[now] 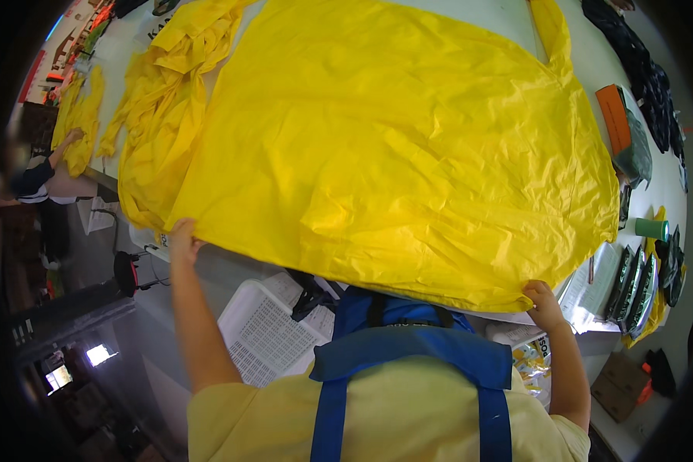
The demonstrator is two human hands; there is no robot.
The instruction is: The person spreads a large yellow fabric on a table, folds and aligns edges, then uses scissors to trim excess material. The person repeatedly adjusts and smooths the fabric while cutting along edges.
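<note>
A large sheet-like yellow waterproof garment (pixel 408 146) lies spread over the table before me, wrinkled toward its right and near side. A narrow strip like a sleeve or strap runs off its far right. With my left hand (pixel 183 240) I pinch its near left corner. My right hand (pixel 544 305) is closed on the near right corner, at the table's front edge. The hem between my hands is drawn fairly straight. Beside it on the left, a crumpled yellow garment (pixel 173 100) hangs partly over the edge.
Below the table edge is a white perforated basket (pixel 266 335). At right sit a green cylinder (pixel 652 229), black packets (pixel 635 285) and an orange-and-grey bundle (pixel 624 131). At far left a co-worker's arm (pixel 58 154) reaches to yellow fabric (pixel 81 115). Cardboard boxes (pixel 620 385) stand low right.
</note>
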